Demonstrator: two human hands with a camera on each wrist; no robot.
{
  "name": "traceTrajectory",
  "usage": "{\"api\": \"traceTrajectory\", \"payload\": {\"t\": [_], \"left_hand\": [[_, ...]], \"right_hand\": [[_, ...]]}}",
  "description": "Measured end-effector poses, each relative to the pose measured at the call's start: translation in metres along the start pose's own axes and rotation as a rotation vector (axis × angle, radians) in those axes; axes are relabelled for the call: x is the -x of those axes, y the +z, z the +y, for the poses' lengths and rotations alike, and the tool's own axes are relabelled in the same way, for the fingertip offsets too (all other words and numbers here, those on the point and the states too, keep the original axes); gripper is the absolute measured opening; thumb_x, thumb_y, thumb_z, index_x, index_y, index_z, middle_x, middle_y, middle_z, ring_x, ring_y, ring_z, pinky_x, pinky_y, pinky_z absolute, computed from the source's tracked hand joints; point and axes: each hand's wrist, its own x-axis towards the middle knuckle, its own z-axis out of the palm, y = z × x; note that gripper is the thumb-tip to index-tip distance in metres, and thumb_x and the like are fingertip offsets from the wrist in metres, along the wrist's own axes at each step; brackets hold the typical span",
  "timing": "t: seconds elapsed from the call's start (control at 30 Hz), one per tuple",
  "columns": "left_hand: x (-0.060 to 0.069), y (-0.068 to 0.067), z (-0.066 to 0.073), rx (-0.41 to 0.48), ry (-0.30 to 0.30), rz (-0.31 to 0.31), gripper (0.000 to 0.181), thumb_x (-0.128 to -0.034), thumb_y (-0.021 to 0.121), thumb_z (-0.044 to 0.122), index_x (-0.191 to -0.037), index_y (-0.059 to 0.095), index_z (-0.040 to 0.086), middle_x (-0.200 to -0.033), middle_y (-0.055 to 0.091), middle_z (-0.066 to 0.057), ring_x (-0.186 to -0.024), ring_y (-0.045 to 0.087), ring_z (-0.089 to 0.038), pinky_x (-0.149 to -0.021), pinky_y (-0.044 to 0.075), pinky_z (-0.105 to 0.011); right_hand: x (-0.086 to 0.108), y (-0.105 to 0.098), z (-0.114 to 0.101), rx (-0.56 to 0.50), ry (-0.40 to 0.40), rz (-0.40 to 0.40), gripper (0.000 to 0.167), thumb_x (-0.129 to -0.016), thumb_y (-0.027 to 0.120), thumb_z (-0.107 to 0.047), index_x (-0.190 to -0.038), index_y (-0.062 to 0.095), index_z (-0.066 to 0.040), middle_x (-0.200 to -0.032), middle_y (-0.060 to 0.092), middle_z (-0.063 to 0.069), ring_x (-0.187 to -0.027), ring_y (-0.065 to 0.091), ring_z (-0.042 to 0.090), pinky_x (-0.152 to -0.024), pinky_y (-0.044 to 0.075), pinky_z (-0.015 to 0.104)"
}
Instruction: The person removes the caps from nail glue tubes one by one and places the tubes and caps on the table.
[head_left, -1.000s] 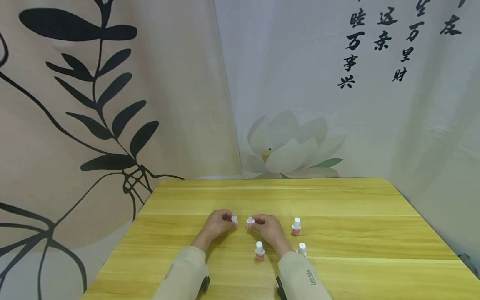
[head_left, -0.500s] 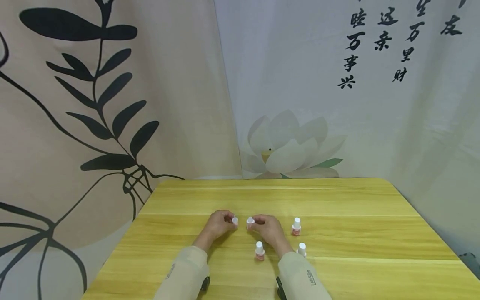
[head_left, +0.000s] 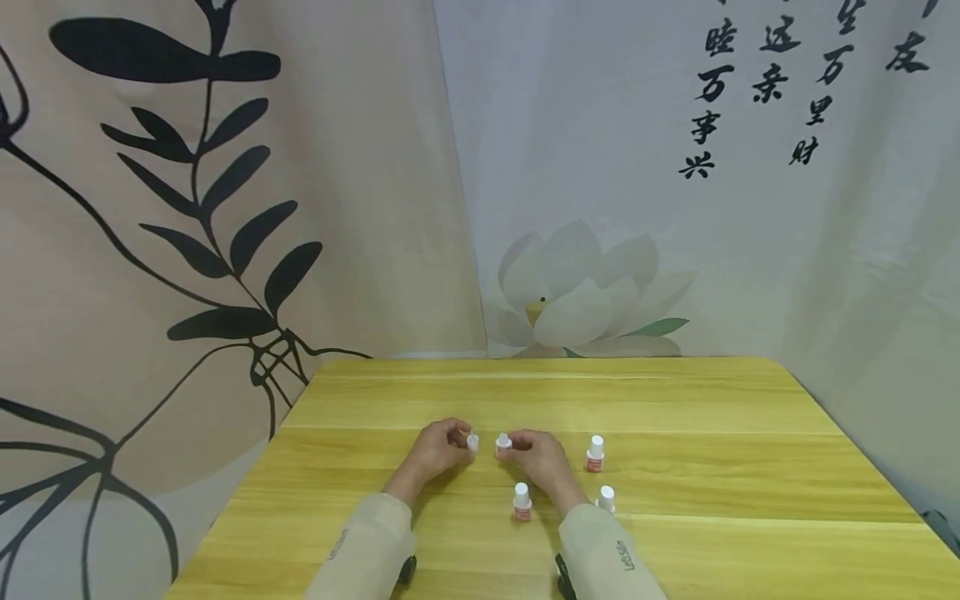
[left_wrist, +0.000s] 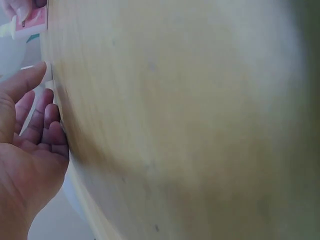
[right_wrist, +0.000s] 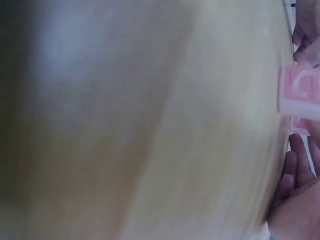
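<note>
In the head view, my left hand (head_left: 437, 446) pinches a small white cap (head_left: 472, 443) between thumb and fingertips, just above the table. To its right, my right hand (head_left: 538, 457) holds a small white bottle (head_left: 503, 446) with a pink label, upright on or close to the table. A narrow white nozzle (left_wrist: 7, 30) tops this bottle in the left wrist view, where the left hand (left_wrist: 32, 145) hides most of the cap. The right wrist view has the right hand (right_wrist: 295, 200) at its edge, with a pink-labelled bottle (right_wrist: 300, 92) nearer the camera.
Three capped bottles stand upright on the wooden table (head_left: 712, 467): one bottle (head_left: 521, 502) in front of the right hand, another bottle (head_left: 595, 454) to its right, and a third bottle (head_left: 606, 499) partly behind the right sleeve (head_left: 603, 550). A printed curtain (head_left: 375, 208) hangs behind.
Both hands stay nearly in place, still holding the cap and the bottle. The whole head view has shifted slightly to the right.
</note>
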Motion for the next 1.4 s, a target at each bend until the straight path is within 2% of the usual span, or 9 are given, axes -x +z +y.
{"api": "traceTrajectory", "payload": {"t": [0.2, 0.37, 0.7, 0.97, 1.17, 1.4], "left_hand": [[0.005, -0.005, 0.002, 0.027, -0.022, -0.027, 0.051, -0.081, 0.079, 0.004, -0.128, 0.06, 0.001, -0.102, 0.061, -0.008, -0.091, 0.057, -0.021, -0.075, 0.052, -0.032], [0.01, -0.012, 0.003, 0.07, -0.041, -0.018, 0.055, -0.0825, 0.078, 0.004, -0.133, 0.056, 0.0, -0.109, 0.061, -0.013, -0.098, 0.057, -0.023, -0.08, 0.052, -0.034], [0.015, -0.025, 0.007, 0.116, -0.049, 0.013, 0.054, -0.0835, 0.077, 0.007, -0.133, 0.056, -0.001, -0.115, 0.06, -0.016, -0.102, 0.057, -0.025, -0.087, 0.051, -0.039], [0.022, -0.034, 0.01, 0.123, -0.054, 0.018, 0.046, -0.0882, 0.074, 0.01, -0.13, 0.058, 0.0, -0.12, 0.06, -0.018, -0.106, 0.056, -0.026, -0.091, 0.049, -0.042], [0.027, -0.037, 0.009, 0.171, -0.081, 0.01, 0.044, -0.0897, 0.073, 0.011, -0.129, 0.058, 0.0, -0.123, 0.058, -0.02, -0.106, 0.055, -0.027, -0.087, 0.05, -0.044], [0.033, -0.037, 0.012, 0.212, -0.078, 0.004, 0.04, -0.0899, 0.073, 0.012, -0.126, 0.06, 0.0, -0.121, 0.06, -0.019, -0.105, 0.056, -0.025, -0.091, 0.05, -0.04]], "right_hand": [[0.004, -0.004, 0.003, 0.011, -0.026, -0.005, 0.042, -0.087, 0.077, -0.021, -0.123, 0.066, -0.001, -0.11, 0.071, 0.01, -0.105, 0.064, 0.029, -0.093, 0.049, 0.049], [0.007, -0.01, 0.005, -0.02, -0.018, -0.024, 0.053, -0.088, 0.077, -0.021, -0.132, 0.058, 0.001, -0.113, 0.069, 0.01, -0.108, 0.063, 0.03, -0.094, 0.05, 0.047], [0.013, -0.023, -0.005, -0.07, 0.004, -0.026, 0.047, -0.092, 0.071, -0.019, -0.133, 0.057, -0.001, -0.122, 0.065, 0.013, -0.114, 0.059, 0.031, -0.094, 0.051, 0.044], [0.023, -0.028, -0.013, -0.12, 0.025, 0.014, 0.04, -0.096, 0.066, -0.02, -0.131, 0.06, -0.002, -0.126, 0.064, 0.013, -0.119, 0.057, 0.033, -0.097, 0.049, 0.045], [0.033, -0.03, -0.02, -0.162, 0.045, -0.003, 0.047, -0.098, 0.063, -0.035, -0.134, 0.059, -0.005, -0.13, 0.062, 0.01, -0.121, 0.056, 0.032, -0.099, 0.047, 0.046], [0.048, -0.031, -0.022, -0.131, 0.046, -0.012, 0.063, -0.097, 0.055, -0.055, -0.136, 0.057, -0.006, -0.135, 0.059, 0.015, -0.125, 0.053, 0.037, -0.104, 0.041, 0.053]]}}
